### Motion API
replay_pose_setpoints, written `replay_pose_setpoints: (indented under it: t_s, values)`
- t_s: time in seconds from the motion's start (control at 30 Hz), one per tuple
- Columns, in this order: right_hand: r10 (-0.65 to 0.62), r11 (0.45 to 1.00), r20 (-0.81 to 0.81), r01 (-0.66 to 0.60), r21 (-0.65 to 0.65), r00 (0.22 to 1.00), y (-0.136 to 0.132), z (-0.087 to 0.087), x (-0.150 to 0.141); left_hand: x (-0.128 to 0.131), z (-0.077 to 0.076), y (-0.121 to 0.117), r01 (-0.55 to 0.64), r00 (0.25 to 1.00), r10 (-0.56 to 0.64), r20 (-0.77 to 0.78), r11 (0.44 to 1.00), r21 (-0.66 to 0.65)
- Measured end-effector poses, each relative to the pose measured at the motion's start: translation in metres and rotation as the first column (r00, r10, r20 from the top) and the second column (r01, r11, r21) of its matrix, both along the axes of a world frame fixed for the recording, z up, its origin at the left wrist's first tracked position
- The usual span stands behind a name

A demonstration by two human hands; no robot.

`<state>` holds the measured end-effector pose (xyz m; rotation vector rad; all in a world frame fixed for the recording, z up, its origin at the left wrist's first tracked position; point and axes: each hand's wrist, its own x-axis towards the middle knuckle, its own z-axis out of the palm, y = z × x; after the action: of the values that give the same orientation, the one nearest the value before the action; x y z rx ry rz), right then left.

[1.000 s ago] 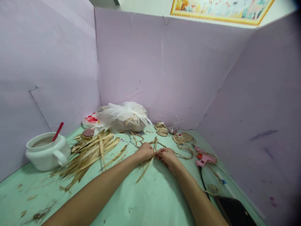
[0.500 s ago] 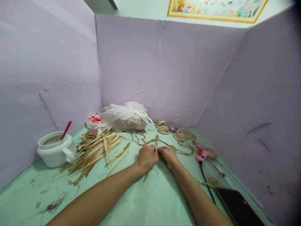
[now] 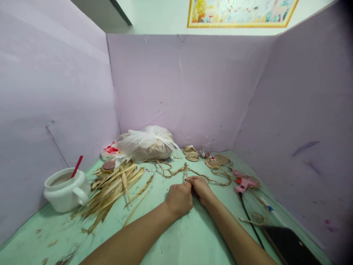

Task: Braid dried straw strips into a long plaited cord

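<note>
My left hand (image 3: 180, 198) is closed at the middle of the green table, gripping the near end of a braided cord (image 3: 185, 171) of dry plant fibre. Touching it from the right, my right hand (image 3: 200, 187) pinches the same cord. The cord runs away from my fingers and lies in loose bends across the table behind. Its strands between the hands are mostly hidden by my fingers. To the left, dry straw-coloured strips (image 3: 116, 191) lie in a loose bundle, with a few single strips nearer my left hand.
A white pot (image 3: 66, 191) with a red stick stands left. Behind sits a knotted plastic bag (image 3: 151, 143). Coiled woven pieces (image 3: 191, 153) lie at the back. A pink glue gun (image 3: 246, 184) with a black cable and a dark phone (image 3: 289, 244) are right. Lilac panels enclose three sides.
My hands have drawn closer together, the left turning over the cord. The loose strand end below my left hand no longer shows. The camera view has tilted up slightly.
</note>
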<state>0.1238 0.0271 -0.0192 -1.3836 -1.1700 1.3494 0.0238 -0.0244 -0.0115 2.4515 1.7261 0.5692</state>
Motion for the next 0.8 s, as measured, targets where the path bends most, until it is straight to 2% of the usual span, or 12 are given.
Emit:
replay_pose_setpoints:
  t_s: [0.3,0.53,0.7,0.8]
  values:
    - [0.015,1.000,0.013,-0.015,0.019,1.000,0.003,-0.001,0.002,-0.003,-0.003,0.004,0.034,0.999,-0.034,0.010,0.999,0.019]
    - [-0.025,0.997,0.006,0.025,0.067,1.000,0.009,-0.009,-0.001,-0.008,-0.010,0.013,0.021,0.999,-0.022,0.028,1.000,0.018]
    - [-0.031,0.998,-0.048,0.033,0.046,0.998,0.011,-0.008,-0.002,-0.010,-0.008,0.013,0.049,0.992,-0.057,0.114,0.996,0.078]
    - [-0.008,1.000,-0.083,0.009,0.012,0.997,0.009,-0.001,0.001,-0.011,-0.005,0.010,0.085,0.964,-0.115,0.241,0.988,0.131]
